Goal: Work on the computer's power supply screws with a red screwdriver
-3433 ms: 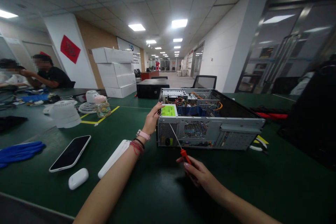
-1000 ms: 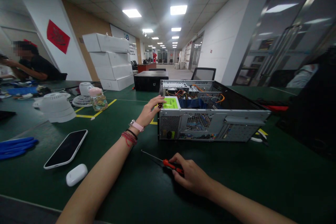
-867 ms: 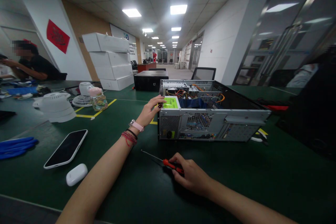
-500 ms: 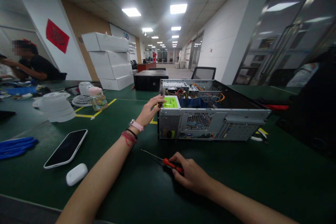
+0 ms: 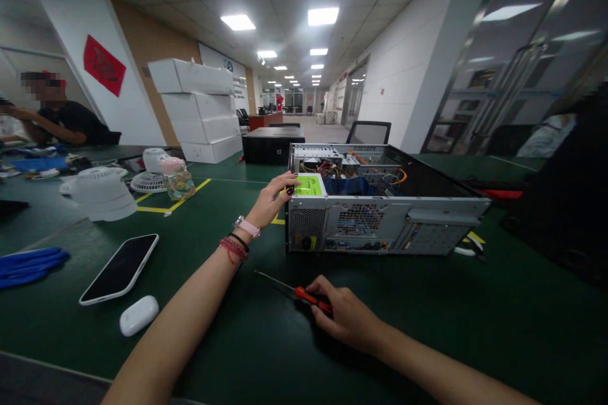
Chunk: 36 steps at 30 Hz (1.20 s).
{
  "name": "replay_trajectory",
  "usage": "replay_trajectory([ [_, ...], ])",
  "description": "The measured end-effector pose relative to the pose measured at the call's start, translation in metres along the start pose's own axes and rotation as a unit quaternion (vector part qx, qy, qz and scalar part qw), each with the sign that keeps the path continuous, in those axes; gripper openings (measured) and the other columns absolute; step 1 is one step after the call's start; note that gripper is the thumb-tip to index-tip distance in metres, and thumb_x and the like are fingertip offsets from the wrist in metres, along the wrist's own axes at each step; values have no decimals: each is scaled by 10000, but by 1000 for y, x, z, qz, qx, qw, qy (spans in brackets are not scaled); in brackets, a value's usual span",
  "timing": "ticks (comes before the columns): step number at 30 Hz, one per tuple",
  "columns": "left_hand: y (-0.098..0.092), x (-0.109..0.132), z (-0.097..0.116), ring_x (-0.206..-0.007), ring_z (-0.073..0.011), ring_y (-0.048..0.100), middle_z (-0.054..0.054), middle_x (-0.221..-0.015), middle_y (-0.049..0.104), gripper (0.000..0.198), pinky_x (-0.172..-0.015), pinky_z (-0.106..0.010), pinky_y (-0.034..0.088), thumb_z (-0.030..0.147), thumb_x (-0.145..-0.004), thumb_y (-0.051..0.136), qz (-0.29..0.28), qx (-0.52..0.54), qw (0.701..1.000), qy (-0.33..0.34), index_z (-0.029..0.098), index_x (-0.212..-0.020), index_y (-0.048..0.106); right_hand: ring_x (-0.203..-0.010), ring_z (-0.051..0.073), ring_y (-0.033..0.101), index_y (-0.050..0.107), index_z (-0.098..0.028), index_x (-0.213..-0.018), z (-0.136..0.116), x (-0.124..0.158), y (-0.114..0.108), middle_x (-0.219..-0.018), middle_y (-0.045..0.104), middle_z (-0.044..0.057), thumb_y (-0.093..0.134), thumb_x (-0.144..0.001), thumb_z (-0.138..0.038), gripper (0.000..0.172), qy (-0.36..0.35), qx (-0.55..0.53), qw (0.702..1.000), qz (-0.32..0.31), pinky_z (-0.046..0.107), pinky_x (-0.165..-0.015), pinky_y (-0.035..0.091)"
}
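Note:
An open grey computer case [image 5: 380, 221] lies on its side on the green table [image 5: 475, 329], its rear panel facing me. My left hand [image 5: 272, 200] grips the case's near left top corner, fingers curled over the edge beside a bright green label [image 5: 310, 185]. My right hand [image 5: 346, 319] rests low on the table in front of the case, closed around the red handle of a thin screwdriver [image 5: 298, 291]. The shaft points left and lies close to the tabletop. Wires and a blue part show inside the case.
A phone [image 5: 120, 268] and a white earbud case [image 5: 138, 315] lie at my left, with blue gloves [image 5: 28, 264] further left. White fans [image 5: 102, 193], a small bottle [image 5: 177, 181], stacked white boxes [image 5: 199, 107] and a black case [image 5: 273, 144] stand behind. Seated people [image 5: 61, 120] work at far left.
My right hand has dropped from the case's rear panel to the table, and the screwdriver now lies nearly flat, pointing left. Over the last second nothing moves. My left hand stays on the case corner.

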<state>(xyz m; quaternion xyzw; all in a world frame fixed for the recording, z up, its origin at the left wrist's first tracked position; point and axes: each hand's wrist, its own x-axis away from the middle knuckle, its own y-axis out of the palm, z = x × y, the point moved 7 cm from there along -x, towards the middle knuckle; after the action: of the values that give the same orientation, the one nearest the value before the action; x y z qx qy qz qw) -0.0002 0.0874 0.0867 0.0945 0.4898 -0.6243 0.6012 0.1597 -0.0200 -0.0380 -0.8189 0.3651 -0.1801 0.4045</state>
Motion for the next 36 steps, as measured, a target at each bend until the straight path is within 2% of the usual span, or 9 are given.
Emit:
replay_trajectory([
  [5,0,0,0,-1268,-221,426,-128,-1240,563,430,-1091,-394,290,456,-877,377,2,7,1000,6,144,-1059,611,-754,149,587,474,-190,-1092,-2,-1,0,-920,629,53,456,-822,-273,283,-11,-12,1000,-3,237,-648,378],
  [15,0,0,-1,-1275,-215,421,-93,-1254,557,406,-1090,-405,296,454,-886,363,1,-4,1000,-1,185,-1066,610,-727,139,585,487,-194,-1080,-2,-1,-1,-908,635,43,479,-814,-264,275,-8,-16,1000,3,231,-651,394],
  [24,0,0,-1,-1271,-218,426,-98,-1252,558,399,-1091,-405,296,441,-884,367,1,-2,1000,0,178,-1061,610,-880,167,607,501,-198,-1105,-6,-1,-3,-1039,624,59,503,-788,-211,317,-36,-30,999,6,266,-775,434],
  [36,1,1,-2,-1270,-224,424,-103,-1253,558,402,-1090,-411,295,440,-883,372,0,-1,1000,6,166,-1060,607,-977,162,591,524,-214,-1126,-8,-2,-6,-1110,613,44,523,-750,-135,385,-60,-51,997,27,276,-851,439],
])
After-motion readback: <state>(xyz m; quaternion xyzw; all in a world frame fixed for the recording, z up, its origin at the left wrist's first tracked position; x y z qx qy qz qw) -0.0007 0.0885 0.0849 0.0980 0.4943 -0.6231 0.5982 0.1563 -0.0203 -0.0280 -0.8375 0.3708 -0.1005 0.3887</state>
